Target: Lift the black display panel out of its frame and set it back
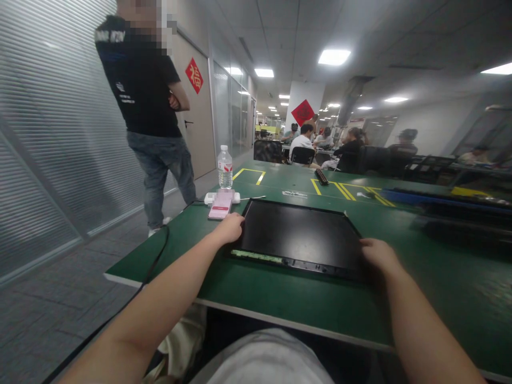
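A flat black display panel point(302, 232) with a thin dark frame lies on the green table in front of me. Along its near edge runs a strip with a green circuit board point(256, 256) at the left part. My left hand point(231, 228) grips the panel's left edge, its fingers curled at the rim. At the opposite side, my right hand point(379, 253) holds the right edge, with the fingertips partly hidden by the hand itself. Just beyond my left hand lies a phone point(220, 207) with a lit pink screen, leaning near a white power strip point(234, 198).
A water bottle point(225, 168) stands behind the phone. Yellow tape marks and a small dark bar-shaped object point(321, 177) are on the green table point(280, 298). Long dark and blue items point(448, 197) lie at the right, blurred. A person point(144, 80) stands at the left; others sit farther back.
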The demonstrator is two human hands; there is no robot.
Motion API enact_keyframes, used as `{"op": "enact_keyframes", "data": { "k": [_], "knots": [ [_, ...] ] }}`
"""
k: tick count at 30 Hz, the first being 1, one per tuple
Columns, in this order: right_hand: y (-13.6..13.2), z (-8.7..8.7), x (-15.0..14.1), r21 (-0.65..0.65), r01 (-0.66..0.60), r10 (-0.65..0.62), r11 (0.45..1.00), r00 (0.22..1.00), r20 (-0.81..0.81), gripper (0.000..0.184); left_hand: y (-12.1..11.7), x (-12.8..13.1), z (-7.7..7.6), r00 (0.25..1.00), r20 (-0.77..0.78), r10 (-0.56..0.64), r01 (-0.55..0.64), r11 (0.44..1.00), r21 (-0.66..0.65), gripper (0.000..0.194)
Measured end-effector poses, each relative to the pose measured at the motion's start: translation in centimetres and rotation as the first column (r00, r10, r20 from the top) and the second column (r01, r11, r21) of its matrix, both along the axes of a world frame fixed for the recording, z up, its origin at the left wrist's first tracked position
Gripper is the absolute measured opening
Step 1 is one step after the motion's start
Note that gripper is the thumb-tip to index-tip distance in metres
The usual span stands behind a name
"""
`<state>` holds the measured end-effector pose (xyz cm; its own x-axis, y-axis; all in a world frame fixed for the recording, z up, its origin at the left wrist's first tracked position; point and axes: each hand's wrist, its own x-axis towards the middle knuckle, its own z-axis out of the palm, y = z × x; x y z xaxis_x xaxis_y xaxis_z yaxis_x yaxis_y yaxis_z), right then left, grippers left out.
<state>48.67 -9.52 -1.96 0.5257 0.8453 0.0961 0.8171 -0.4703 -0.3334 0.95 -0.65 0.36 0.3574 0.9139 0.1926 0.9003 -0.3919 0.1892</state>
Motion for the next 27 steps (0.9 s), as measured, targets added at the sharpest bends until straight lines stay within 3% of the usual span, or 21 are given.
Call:
{"op": "enact_keyframes", "data": {
  "k": [6,18,21,27],
  "knots": [
    [0.32,-0.71,0.59,0.074,-0.002,0.004,0.997,1.000,-0.027,0.045,0.12,0.42,-0.15,0.997,0.060,0.044,-0.044,0.999,-0.004,0.040],
    [0.16,-0.29,0.25,0.129,-0.003,0.007,0.992,0.999,-0.035,0.038,-0.31,0.19,-0.34,0.979,0.204,0.019,-0.019,1.000,-0.006,0.047],
    [0.17,-0.33,0.31,0.107,0.010,-0.004,0.994,0.999,-0.050,0.037,-0.49,0.23,-0.19,0.970,0.242,-0.006,0.022,0.998,-0.062,0.050],
    [0.25,-0.47,0.39,0.084,0.010,-0.004,0.996,0.997,-0.073,0.039,-0.80,0.22,0.18,0.926,0.363,0.103,-0.043,0.985,-0.168,0.057]
  ]
}}
